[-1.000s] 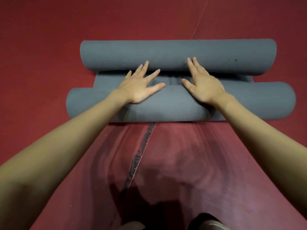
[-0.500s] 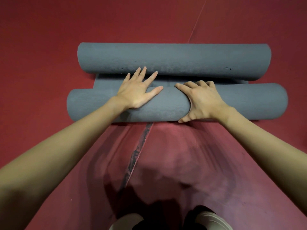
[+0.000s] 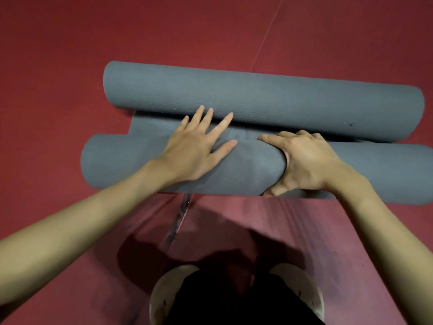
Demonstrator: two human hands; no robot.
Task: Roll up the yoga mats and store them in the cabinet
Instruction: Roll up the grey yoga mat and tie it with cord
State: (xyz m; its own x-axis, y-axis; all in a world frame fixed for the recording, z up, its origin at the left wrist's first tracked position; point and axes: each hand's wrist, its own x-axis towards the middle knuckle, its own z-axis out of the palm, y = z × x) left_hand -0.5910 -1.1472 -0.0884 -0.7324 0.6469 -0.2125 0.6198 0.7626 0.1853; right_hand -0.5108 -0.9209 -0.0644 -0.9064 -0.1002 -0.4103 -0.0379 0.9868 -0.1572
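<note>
Floor (image 3: 70,55): red matting under everything, with a thin seam line running off toward the top edge and a dark scuffed strip just below the near roll.
Far roll (image 3: 257,99): grey yoga mat, rolled, lying crosswise on the floor beyond my hands; both ends in view.
Near roll (image 3: 131,165): grey yoga mat, rolled, parallel to the far one and closer to me; its right end is cut off by the frame edge.
Flat strip (image 3: 154,126): a grey band of unrolled mat between the two rolls; I cannot tell which roll it belongs to, as the far roll overhangs its upper edge.
My left hand (image 3: 194,146): flat on top of the near roll, fingers spread wide, fingertips reaching the far roll's lower edge.
My right hand (image 3: 304,160): wrapped round the near roll, thumb tucked under the near side, fingers curled over the top; fingertips hidden in the gap.
My shoes (image 3: 173,292): pale toes at the bottom, partly covered by dark trousers, blurred.
</note>
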